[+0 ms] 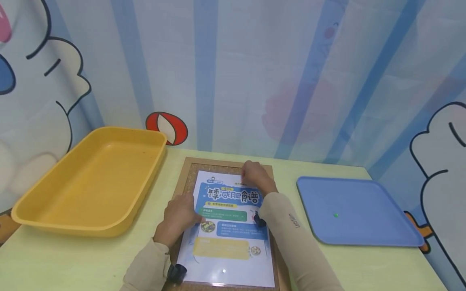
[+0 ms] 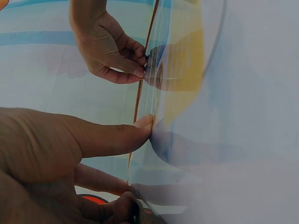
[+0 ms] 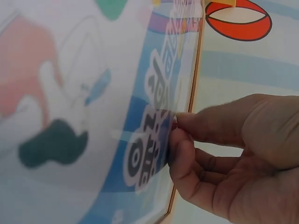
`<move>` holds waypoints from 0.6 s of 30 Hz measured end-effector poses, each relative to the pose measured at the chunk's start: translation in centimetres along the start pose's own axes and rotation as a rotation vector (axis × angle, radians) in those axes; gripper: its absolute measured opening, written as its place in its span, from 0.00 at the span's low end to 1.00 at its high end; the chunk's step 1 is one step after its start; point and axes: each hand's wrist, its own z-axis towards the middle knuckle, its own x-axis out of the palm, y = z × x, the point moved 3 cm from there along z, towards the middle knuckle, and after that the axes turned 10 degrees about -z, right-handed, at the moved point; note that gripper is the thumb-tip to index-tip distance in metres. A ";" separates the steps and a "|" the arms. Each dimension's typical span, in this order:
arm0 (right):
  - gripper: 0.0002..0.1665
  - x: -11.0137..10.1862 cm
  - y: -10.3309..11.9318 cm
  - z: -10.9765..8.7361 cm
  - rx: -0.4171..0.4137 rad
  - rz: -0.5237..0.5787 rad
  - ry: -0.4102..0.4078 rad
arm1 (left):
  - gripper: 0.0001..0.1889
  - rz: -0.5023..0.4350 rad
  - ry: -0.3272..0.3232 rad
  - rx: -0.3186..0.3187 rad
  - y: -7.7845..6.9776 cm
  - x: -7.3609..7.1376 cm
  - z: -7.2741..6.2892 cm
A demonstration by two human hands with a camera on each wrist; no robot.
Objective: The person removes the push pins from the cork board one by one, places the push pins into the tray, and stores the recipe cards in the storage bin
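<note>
A glossy printed sheet (image 1: 233, 266) with Chinese text lies on a wood-framed cork board (image 1: 191, 165). Small round pin heads show near its upper left corner and lower edge. At the sheet's upper right, my right hand (image 1: 256, 178) pinches a tiny reddish pushpin (image 3: 174, 123) between thumb and index finger against the sheet, mostly hidden by the fingertips. My left hand (image 1: 182, 214) rests along the left edge, its straight thumb (image 2: 135, 137) pressing on the sheet. In the left wrist view, the right hand (image 2: 110, 49) shows farther along the board.
A deep yellow tray (image 1: 109, 178) stands to the left of the board. To the right lies a shallow blue tray (image 1: 349, 202) with a small green pushpin (image 1: 336, 215) on it. Behind the table (image 1: 54, 258) hangs a striped cartoon backdrop (image 1: 236, 81).
</note>
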 end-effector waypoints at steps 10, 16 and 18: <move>0.12 0.5 -0.1 0.3 0.026 0.010 -0.015 | 0.35 -0.004 0.002 -0.002 0.1 0.1 0.1; 0.15 0.6 -0.5 0.4 0.031 0.081 -0.014 | 0.35 -0.003 0.005 0.003 0.0 0.1 0.0; 0.16 0.4 -0.6 0.4 0.041 0.112 -0.008 | 0.35 -0.002 0.005 0.004 0.0 0.0 0.0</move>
